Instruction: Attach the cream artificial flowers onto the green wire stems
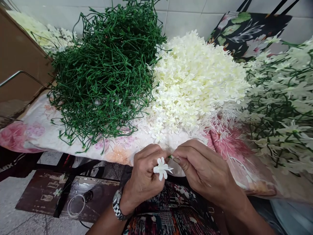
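My left hand [149,166], with a metal watch [118,205] on its wrist, is closed around an artificial flower stem that is mostly hidden in the fist. A white artificial flower [161,168] sticks out in front of its fingers. Close beside it, my right hand [200,163] pinches thumb and forefinger together. A small green tip [170,157] shows between the two hands; what the right fingertips hold is too small to make out. Beyond the hands lie a heap of loose white blossoms [193,85] and a tangled pile of green plastic stems [110,71].
A floral cloth [117,153] covers the work surface. Finished-looking white flowers on green stems [288,107] fill the right side. A cardboard box [19,55] stands at left, a black floral bag [251,32] at the back. Below left, a clear ring [76,205] lies on a brown board [97,186].
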{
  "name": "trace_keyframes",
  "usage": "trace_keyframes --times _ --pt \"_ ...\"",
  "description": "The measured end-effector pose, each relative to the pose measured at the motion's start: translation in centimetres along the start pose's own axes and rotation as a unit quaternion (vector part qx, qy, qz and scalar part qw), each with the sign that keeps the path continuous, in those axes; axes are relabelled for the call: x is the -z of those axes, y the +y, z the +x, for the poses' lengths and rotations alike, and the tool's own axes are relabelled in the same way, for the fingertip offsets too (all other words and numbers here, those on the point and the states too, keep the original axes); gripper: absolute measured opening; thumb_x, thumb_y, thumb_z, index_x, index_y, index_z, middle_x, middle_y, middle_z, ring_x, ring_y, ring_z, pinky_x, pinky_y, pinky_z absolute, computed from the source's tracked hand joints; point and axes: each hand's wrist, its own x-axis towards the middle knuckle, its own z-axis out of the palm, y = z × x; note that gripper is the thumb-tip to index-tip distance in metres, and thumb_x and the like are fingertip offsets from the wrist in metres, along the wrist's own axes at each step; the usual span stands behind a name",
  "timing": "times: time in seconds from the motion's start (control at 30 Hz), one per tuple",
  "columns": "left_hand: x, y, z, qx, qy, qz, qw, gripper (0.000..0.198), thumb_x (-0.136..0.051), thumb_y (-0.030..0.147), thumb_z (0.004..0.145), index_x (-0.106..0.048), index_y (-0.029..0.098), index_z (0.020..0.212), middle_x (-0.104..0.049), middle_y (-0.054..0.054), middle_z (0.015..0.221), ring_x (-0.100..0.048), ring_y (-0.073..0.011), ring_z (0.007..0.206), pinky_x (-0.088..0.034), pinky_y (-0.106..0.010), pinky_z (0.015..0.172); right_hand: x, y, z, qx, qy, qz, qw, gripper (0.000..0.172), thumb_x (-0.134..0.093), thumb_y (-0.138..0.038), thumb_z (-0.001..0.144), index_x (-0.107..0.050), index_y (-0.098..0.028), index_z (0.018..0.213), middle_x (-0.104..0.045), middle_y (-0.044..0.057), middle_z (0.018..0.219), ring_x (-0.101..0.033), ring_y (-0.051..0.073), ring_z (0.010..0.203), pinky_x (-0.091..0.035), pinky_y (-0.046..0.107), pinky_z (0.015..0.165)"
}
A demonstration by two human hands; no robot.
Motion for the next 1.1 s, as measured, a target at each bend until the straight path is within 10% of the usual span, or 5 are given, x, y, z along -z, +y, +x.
trace_keyframes --times 1.1 --pt "-0.7 -0.9 0.4 0.004 0.032 0.007 0.999 0.024 -0.038 -0.002 0.056 -0.026 0.019 0.053 -0.027 0.004 0.051 -0.029 -0.0093 0.048 -0.019 -0.024 0.046 -1.5 0.6 0.6 -0.036 -0.009 0.076 0.996 0.016 -0.044 -0.007 0.083 -0.055 -0.015 0.075 -0.052 0.001 0.063 -0.049 0.011 0.059 -0.042 0.023 0.052"
